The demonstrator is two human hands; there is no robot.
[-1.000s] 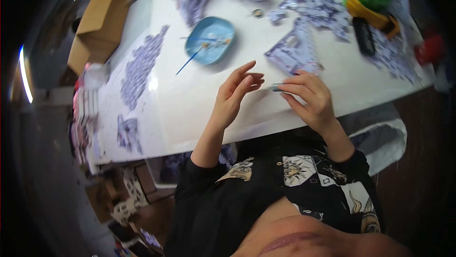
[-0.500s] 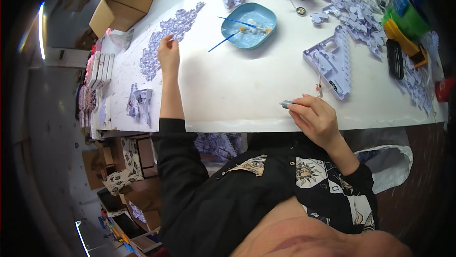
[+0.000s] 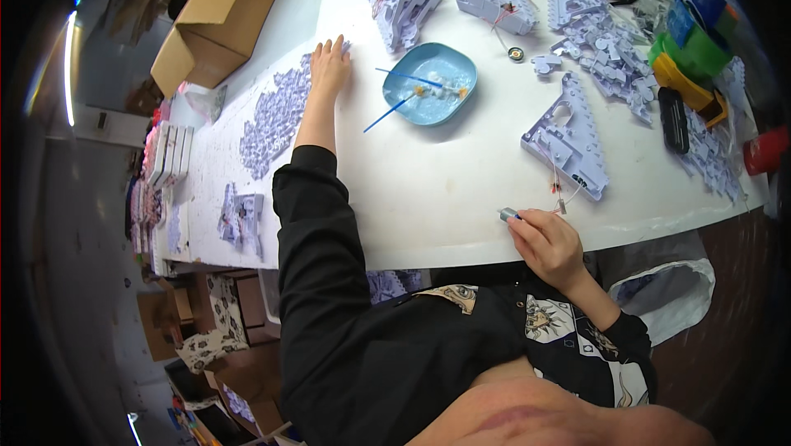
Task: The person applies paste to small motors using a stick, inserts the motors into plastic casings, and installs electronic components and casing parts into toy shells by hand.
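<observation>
**Small part held at the table edge, other arm stretched to the loose pieces**

Nearest to us, our right hand (image 3: 550, 242) rests at the near edge of the white table (image 3: 445, 199), its fingers closed on a small grey cylindrical part (image 3: 508, 215) with thin wires running toward the flat lilac plastic panel (image 3: 568, 137) just beyond it. Farther out sits the blue dish (image 3: 430, 84) with its thin sticks across it. Farthest, our left hand (image 3: 329, 67) lies flat and spread, holding nothing, fingertips on the spread of small lilac pieces (image 3: 276, 121) along the table's left side.

We judge that we are at the picking stage, selecting one piece while the wired part waits. The next move calls for a fine pinch on a single piece without scattering its neighbours.
</observation>
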